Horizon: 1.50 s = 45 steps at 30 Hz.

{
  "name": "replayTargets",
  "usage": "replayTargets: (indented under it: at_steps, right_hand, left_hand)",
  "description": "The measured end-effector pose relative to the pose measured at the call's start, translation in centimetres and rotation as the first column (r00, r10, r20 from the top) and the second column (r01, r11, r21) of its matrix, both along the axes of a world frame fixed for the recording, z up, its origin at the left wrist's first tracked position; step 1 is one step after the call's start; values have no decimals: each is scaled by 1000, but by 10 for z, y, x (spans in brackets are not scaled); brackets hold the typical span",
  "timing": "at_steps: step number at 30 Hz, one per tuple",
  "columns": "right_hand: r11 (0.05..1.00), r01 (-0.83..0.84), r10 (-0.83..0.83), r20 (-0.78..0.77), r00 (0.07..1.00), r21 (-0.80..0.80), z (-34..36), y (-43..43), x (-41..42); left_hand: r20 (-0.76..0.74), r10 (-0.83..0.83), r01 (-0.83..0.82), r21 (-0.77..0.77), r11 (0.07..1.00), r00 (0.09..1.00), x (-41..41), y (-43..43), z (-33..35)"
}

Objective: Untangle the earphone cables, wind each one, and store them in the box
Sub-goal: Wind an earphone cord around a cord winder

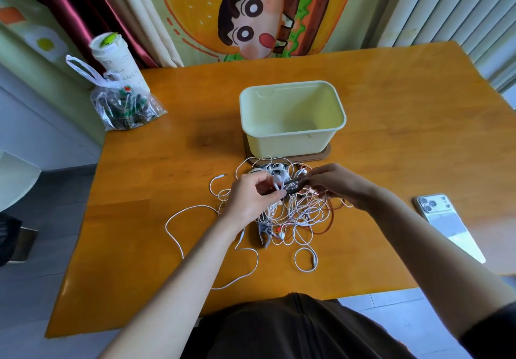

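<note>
Fingertips of both hands are buried in wire, so exactly which strand is gripped cannot be made out. The left hand (251,197) is seen with fingers curled and a white strand pinched beside an earbud. The right hand (336,184) is curled as well, with a dark piece (290,183) pinched at its tips and stretched across to the left hand. Whether that piece is a cable or a plug cannot be told.

The tangle of earphone cables (303,213) is spread on the orange table (156,227) just on the near side of the box. It is made up of white, pinkish and red-brown wires knotted together. One long white cable (192,208) is trailed out to the left, and a small white loop (305,259) is laid at the near edge. A grey clip-like item (264,234) is half covered by strands. The right edge of the heap is hidden under the right wrist.

The pale green box (287,143) is stood open-topped on a brown base (324,155), and the tangle's far loops are laid against that base. A white phone (446,226) is placed face down to the right, well apart. At the far left corner a knotted plastic bag (122,104) of dark contents is seen, with a white cup (114,54) behind it — and a cartoon curtain (251,15) hung beyond the table.
</note>
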State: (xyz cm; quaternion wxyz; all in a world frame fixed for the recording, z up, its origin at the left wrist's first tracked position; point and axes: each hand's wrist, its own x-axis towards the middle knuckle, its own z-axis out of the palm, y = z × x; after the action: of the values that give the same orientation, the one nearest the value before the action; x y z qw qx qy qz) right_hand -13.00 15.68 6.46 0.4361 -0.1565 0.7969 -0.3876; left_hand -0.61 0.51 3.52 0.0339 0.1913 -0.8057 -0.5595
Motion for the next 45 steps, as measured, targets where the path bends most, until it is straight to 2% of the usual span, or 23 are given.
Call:
replayTargets:
  at_steps: [6,13,16,21,23,25,27,30,35,39,45]
  right_hand:
    - [993,-30,63,-283,957,118,4,-7,-5]
    - [979,-116,171,-369,913,167,7,-14,-11]
    - [969,-147,226,-460,859,200,6,-19,-10]
    - [992,-66,118,-585,802,110,4,-24,2]
    - [998,-40,65,-599,798,56,4,-27,10]
    - [1000,-12,0,-612,791,-15,2,-30,20]
    - [996,-1,-55,-617,785,-91,0,-32,31]
    - [985,-15,-92,-602,793,-169,-4,-34,47]
    - [967,-40,-116,-573,811,-252,-14,-33,70]
    - [969,-24,-121,-556,823,-246,-27,-25,69]
    - [968,-50,-94,-534,840,-248,-38,-18,65]
  left_hand:
    - [15,0,2,-119,993,1000,-9,3,10]
    - [56,-17,28,-191,981,998,-14,-4,14]
    - [68,-1,18,-252,968,998,-13,-4,10]
    - [97,102,-74,-261,962,990,-12,-5,-2]
    - [120,197,-173,-185,967,973,-13,-7,-8]
    - [161,324,-340,87,936,932,-13,-9,-11]
    - [200,398,-445,342,828,895,-13,-8,-9]
    - [215,478,-517,494,699,852,-14,-6,-4]
    - [227,561,-553,649,522,796,-19,-6,5]
    - [246,550,-507,766,394,798,-19,-6,11]
    - [249,513,-453,831,322,822,-16,-2,13]
